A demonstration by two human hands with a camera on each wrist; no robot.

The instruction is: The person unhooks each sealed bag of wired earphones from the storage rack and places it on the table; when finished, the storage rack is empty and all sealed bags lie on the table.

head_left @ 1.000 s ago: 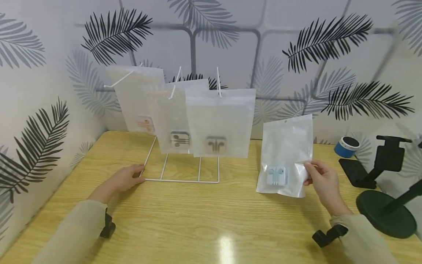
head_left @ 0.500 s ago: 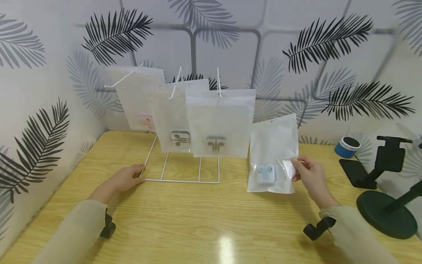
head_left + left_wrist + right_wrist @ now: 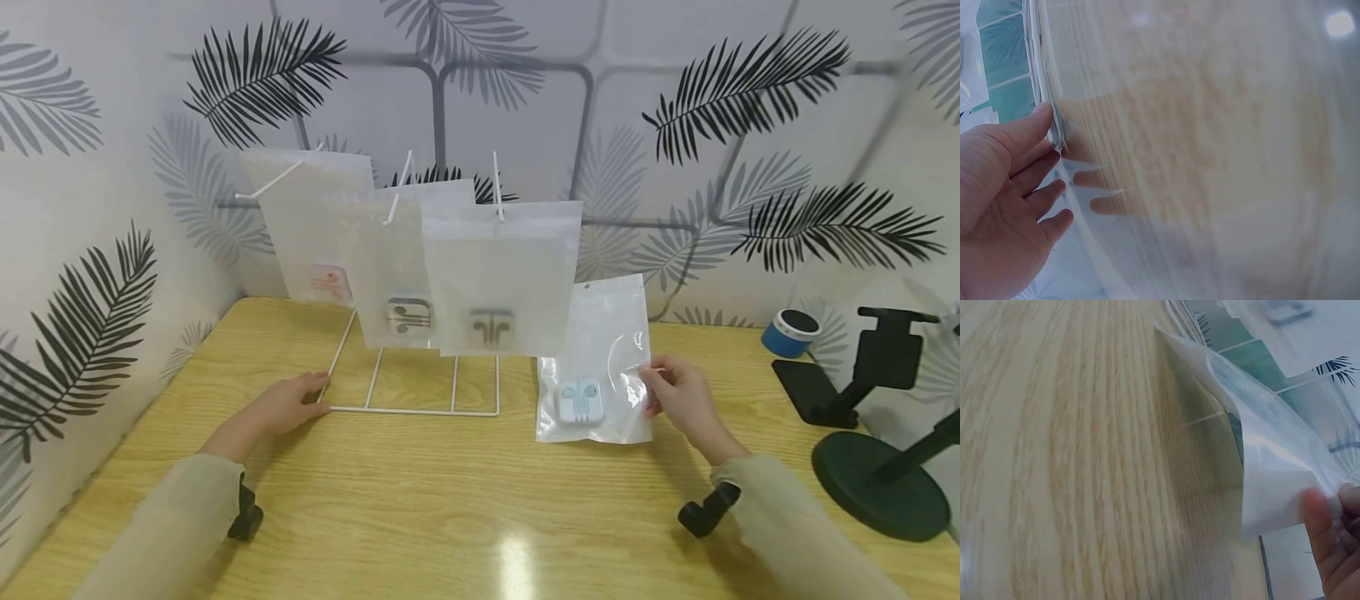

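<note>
My right hand [image 3: 681,402] pinches the right edge of a white translucent zip bag [image 3: 611,342], held roughly upright, with a boxed pair of pale-blue earphones [image 3: 580,402] low inside. That bag's upper left part is hidden behind a hanging bag. In the right wrist view, thumb and fingers [image 3: 1319,515] hold the bag's edge above the wood. My left hand [image 3: 279,407] grips the front left corner of a white wire display rack [image 3: 412,412] at its base. Thumb and index finger meet on the wire in the left wrist view.
Several zip bags hang from the rack's hooks: a pink-earphone bag [image 3: 322,225] at left, a black-earphone bag [image 3: 386,267] in the middle, a grey-earphone bag [image 3: 501,279] at right. Right side: a blue speaker [image 3: 789,333], a black phone stand [image 3: 862,367], a dark round base [image 3: 879,485].
My right hand has carried the blue-earphone bag leftward, from well right of the rack to partly behind the rightmost hanging bag. The left hand and rack have stayed put.
</note>
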